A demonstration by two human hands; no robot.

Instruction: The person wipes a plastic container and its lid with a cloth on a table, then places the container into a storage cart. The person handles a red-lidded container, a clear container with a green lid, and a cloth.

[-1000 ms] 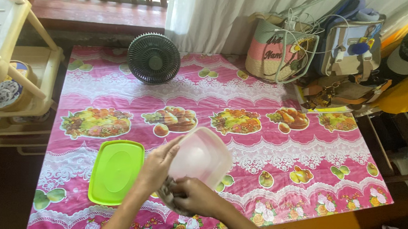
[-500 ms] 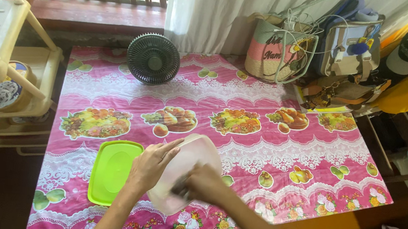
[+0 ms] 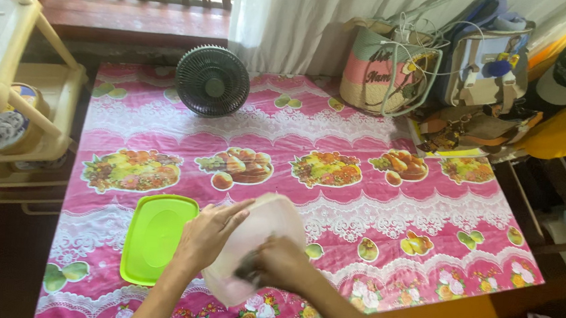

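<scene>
1. The left hand (image 3: 206, 237) has its fingers clasped on the translucent container (image 3: 254, 244), tilted above the desk's (image 3: 427, 211) near edge.
2. The right hand (image 3: 281, 263) presses a dark cloth (image 3: 246, 268) inside it; wiping appears underway.
3. The green lid (image 3: 154, 236) lies just beside, so reaching it calls for a short move.

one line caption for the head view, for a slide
Left hand steadies a clear tub while the right hand rubs inside it with a cloth, green lid beside.
</scene>
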